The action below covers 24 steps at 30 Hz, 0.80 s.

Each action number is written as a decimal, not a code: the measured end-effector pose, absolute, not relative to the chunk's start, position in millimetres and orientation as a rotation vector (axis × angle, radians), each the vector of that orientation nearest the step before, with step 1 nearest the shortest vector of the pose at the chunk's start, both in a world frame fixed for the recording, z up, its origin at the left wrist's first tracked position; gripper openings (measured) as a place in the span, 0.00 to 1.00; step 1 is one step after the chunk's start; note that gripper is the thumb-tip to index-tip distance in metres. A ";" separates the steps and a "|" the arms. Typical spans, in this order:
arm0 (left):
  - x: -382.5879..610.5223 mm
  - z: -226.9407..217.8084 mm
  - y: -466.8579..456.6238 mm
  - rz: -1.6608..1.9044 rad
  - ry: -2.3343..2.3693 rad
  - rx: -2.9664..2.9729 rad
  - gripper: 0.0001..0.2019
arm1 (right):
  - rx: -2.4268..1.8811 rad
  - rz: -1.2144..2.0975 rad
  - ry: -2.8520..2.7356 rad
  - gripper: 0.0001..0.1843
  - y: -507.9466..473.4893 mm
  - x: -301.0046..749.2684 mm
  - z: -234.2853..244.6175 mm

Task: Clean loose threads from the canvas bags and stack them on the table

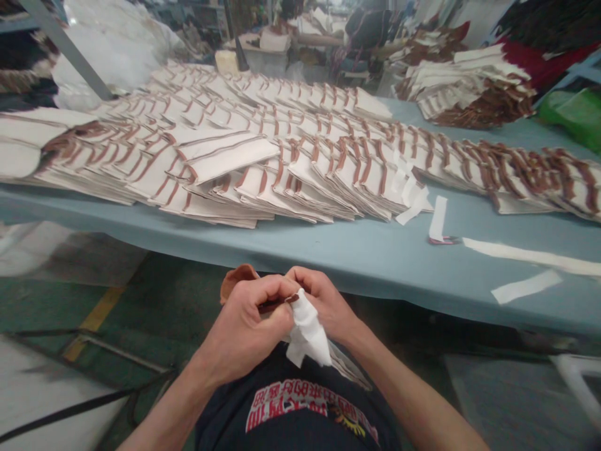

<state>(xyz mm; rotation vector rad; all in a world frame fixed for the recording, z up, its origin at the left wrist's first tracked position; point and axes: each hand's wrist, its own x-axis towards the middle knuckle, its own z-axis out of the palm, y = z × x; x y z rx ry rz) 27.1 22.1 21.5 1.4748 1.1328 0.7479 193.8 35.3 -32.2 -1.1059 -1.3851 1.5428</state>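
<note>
Close to my body, below the table edge, both hands work on one small piece. My left hand [248, 319] is closed, pinching a brown-edged strip of a white fabric piece [307, 335] that hangs crumpled between the hands. My right hand [323, 300] is closed on the same piece from the right side. A brown leather-like part [237, 279] sticks out behind my left hand. The rest of the piece is hidden by my fingers.
A blue-covered table [357, 250] carries long overlapping rows of white pieces with brown trim [263, 169]. Loose white strips [526, 255] lie at its right front. More stacks [469, 88] sit at the back right, near a green object [575, 116]. Green floor [154, 300] lies below.
</note>
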 end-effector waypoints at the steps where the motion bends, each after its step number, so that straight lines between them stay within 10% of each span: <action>1: 27.5 23.9 22.1 0.732 1.115 1.470 0.10 | -1.115 1.536 -1.366 0.29 38.1 198.5 -30.4; 16: 18.6 49.1 22.1 0.572 1.070 1.732 0.10 | -0.921 1.008 -2.112 0.06 35.5 223.3 29.6; 24: 23.0 52.5 15.9 0.687 1.135 1.940 0.08 | -1.060 1.081 -2.169 0.14 33.1 221.5 36.5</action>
